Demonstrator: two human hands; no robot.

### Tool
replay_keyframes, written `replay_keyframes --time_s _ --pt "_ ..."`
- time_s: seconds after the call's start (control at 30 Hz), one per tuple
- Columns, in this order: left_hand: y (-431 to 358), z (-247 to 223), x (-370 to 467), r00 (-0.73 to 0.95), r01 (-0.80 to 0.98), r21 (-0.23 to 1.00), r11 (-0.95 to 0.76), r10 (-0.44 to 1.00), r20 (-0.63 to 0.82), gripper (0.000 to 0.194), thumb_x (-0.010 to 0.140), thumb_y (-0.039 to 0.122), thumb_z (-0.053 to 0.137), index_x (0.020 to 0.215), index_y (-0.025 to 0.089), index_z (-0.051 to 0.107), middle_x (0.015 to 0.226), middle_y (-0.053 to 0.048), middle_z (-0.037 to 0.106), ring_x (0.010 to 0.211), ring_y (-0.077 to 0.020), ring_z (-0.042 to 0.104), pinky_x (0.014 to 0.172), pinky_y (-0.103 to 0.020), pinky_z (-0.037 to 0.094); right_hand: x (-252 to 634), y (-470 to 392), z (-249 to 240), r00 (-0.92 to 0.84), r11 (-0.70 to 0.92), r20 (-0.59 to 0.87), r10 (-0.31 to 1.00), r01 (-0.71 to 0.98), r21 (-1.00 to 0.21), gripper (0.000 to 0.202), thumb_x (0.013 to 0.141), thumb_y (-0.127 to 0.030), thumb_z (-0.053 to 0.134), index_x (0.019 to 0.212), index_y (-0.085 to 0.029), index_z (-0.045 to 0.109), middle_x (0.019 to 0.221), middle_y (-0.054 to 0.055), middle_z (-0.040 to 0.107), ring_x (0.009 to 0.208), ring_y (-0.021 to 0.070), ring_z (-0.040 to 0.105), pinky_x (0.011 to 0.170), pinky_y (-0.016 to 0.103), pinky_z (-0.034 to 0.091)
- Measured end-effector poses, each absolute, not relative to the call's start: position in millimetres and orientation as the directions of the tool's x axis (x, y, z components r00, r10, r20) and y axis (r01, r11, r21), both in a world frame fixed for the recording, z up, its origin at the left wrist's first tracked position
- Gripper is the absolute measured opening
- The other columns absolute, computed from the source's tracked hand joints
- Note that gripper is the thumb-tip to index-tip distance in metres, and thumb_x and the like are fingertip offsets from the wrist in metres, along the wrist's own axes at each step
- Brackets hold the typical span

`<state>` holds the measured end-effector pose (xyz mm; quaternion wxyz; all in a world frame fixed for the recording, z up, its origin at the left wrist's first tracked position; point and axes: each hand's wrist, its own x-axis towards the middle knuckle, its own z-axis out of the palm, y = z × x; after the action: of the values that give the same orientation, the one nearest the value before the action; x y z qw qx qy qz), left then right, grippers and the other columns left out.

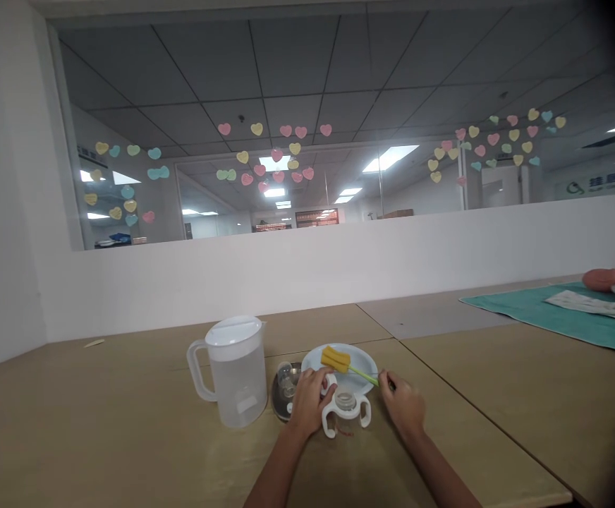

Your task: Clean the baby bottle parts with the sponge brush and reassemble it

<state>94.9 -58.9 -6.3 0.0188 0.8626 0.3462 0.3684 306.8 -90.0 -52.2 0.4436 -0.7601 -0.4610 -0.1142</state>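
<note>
My right hand is closed round the green handle of a sponge bottle brush. Its yellow sponge head is over a pale blue plate. My left hand pinches a small white ring-like part near the plate's front rim; fingers hide some of it. Just in front of the plate, between my hands, stands a clear baby bottle with an open top and two white side handles. Left of my left hand sits a metal bowl holding a clear dome-shaped piece and other small parts, partly covered by the hand.
A lidded plastic pitcher with liquid stands left of the bowl. On the far right, a teal mat bears a patterned cloth and a reddish item. A white wall with a window rises behind the wooden table.
</note>
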Motion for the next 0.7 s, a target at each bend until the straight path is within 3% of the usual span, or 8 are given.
replay_keyframes --time_s 0.13,0.3,0.5,0.7 --pt "-56 -11 94 0.387 0.551 0.351 -0.757 0.604 0.697 0.027 0.090 0.030 0.041 0.108 0.021 0.059 0.091 -0.005 0.065 0.091 -0.0191 0.058 0.086 -0.035 0.044 308 -91 -51 0.572 -0.192 0.574 0.585 0.786 -0.588 0.036 0.088 -0.039 0.044 0.075 -0.021 0.071 0.072 0.008 0.070 0.054 0.0133 0.055 0.050 0.024 0.019" --pt "-51 -18 91 0.265 0.529 0.330 -0.782 0.522 0.811 0.030 0.093 0.026 0.036 0.115 0.019 0.055 0.110 -0.008 0.064 0.104 -0.0183 0.058 0.091 -0.035 0.047 309 -91 -53 0.525 -0.140 0.598 0.606 0.810 -0.569 0.036 0.088 -0.037 0.043 0.075 -0.020 0.072 0.072 0.008 0.069 0.054 0.0128 0.056 0.050 0.023 0.022" --pt "-57 -22 95 0.296 0.502 0.180 -0.846 0.364 0.883 0.026 0.093 0.021 0.037 0.111 0.019 0.056 0.106 -0.008 0.066 0.102 -0.0170 0.060 0.090 -0.032 0.049 308 -92 -53 0.484 -0.186 0.587 0.649 0.849 -0.495 0.031 0.088 -0.036 0.046 0.080 -0.021 0.072 0.072 0.008 0.070 0.056 0.0141 0.058 0.049 0.024 0.021" --pt "-54 -22 93 0.176 0.540 0.254 -0.803 0.402 0.899 0.025 0.093 0.021 0.036 0.109 0.017 0.055 0.104 -0.008 0.065 0.099 -0.0165 0.061 0.088 -0.032 0.050 308 -93 -53 0.432 -0.177 0.604 0.670 0.883 -0.435 0.032 0.089 -0.035 0.044 0.079 -0.022 0.072 0.073 0.007 0.070 0.055 0.0124 0.057 0.049 0.024 0.021"
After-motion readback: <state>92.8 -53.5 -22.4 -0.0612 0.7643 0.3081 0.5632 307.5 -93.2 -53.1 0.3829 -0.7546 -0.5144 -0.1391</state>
